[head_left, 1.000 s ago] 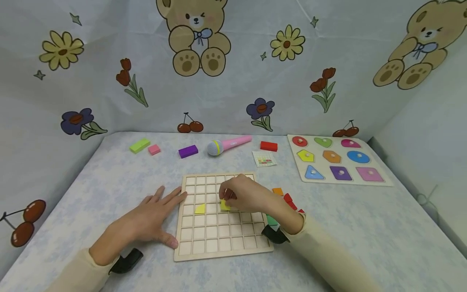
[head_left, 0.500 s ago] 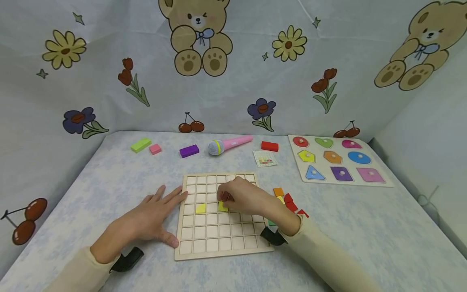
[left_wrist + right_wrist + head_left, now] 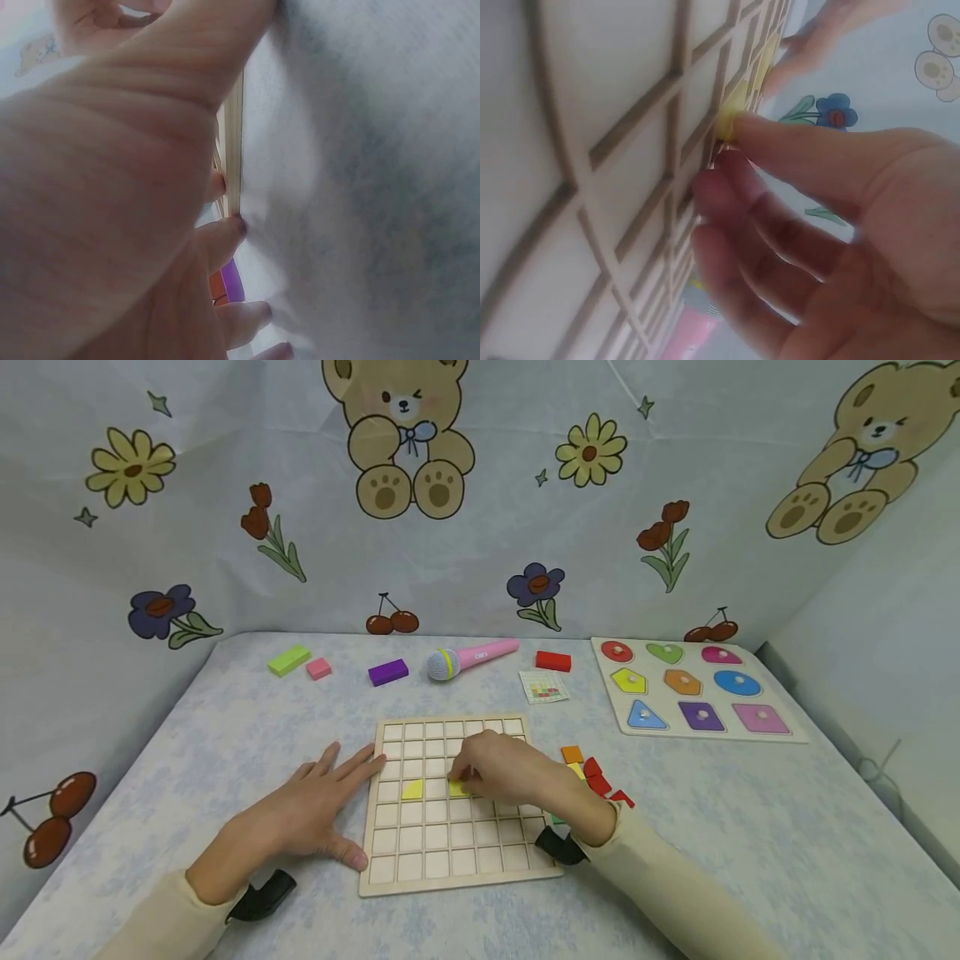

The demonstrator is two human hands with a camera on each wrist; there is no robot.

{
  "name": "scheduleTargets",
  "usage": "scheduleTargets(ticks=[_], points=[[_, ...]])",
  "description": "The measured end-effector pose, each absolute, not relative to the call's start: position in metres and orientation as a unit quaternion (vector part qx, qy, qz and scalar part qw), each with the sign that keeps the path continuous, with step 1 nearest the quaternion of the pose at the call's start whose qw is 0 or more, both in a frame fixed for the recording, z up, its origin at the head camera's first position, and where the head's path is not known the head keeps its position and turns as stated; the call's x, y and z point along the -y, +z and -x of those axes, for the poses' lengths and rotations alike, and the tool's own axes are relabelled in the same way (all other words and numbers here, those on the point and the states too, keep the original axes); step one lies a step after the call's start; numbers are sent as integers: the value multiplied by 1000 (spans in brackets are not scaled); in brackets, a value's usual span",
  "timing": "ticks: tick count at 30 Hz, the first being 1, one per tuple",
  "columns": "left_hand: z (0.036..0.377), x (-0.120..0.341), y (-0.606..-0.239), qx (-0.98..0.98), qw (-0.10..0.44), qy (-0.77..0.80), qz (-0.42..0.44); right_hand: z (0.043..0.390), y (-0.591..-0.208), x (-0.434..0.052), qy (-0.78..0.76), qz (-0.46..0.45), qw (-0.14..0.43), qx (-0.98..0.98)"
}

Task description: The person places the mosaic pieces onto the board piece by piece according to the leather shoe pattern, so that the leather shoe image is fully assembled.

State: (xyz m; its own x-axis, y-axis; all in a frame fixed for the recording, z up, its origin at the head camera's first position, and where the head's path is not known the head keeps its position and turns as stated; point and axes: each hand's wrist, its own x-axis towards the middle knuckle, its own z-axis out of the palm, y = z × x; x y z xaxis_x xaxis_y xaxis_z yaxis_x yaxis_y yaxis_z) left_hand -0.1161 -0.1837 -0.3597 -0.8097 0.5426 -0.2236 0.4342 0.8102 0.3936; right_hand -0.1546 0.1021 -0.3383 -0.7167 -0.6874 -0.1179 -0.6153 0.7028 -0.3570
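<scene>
Here, head view, right hand: I see my right hand (image 3: pixel 510 770) curled over the middle of the pale wooden grid board (image 3: pixel 450 868), its fingertips pressing a small yellow triangular tile (image 3: pixel 458 787) into a cell.
Head view, second tile: another yellow triangular tile (image 3: pixel 412 789) sits in a cell of the same row, near the first and apart from both hands.
Head view, left hand: my left hand (image 3: pixel 303 818) lies flat with fingers spread straight, fingertips against the board's left edge, holding nothing.
Head view, loose pieces: a small heap of red, orange, yellow and green tiles (image 3: pixel 592 774) lies on the light blue mottled tablecloth (image 3: pixel 750 827) just beside the board's right edge.
Head view, far side: a lime green block (image 3: pixel 288 659), a pink block (image 3: pixel 318 668), a purple block (image 3: pixel 387 672), a pink toy microphone (image 3: pixel 471 658), a red block (image 3: pixel 552 661) and a small printed grid card (image 3: pixel 543 687) lie in a loose line beyond the board.
Head view, right: a wooden shape puzzle board with coloured knobbed pieces (image 3: pixel 693 689) lies well apart from the grid.
Left wrist view: the palm fills the frame; the fingers (image 3: pixel 225 240) rest straight against the board's edge (image 3: pixel 234 142).
Right wrist view: thumb and fingers (image 3: pixel 780 146) pinch the yellow tile (image 3: pixel 731 120) at the grid's ribs.
</scene>
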Motion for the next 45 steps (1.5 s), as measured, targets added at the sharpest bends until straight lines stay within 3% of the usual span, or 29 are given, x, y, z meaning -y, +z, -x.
scheduleTargets(ticks=[7,15,31,45], points=[[115,186,-361,-938,165,166,-257,147,-331,-101,-72,366,159,-914],[117,186,-360,-936,177,166,-254,148,-327,-130,-123,406,166,-890],[116,185,-360,-938,176,165,-250,152,-330,-229,-170,274,161,-933],[114,184,-358,-939,176,163,-247,160,-338,-243,-181,246,173,-936]])
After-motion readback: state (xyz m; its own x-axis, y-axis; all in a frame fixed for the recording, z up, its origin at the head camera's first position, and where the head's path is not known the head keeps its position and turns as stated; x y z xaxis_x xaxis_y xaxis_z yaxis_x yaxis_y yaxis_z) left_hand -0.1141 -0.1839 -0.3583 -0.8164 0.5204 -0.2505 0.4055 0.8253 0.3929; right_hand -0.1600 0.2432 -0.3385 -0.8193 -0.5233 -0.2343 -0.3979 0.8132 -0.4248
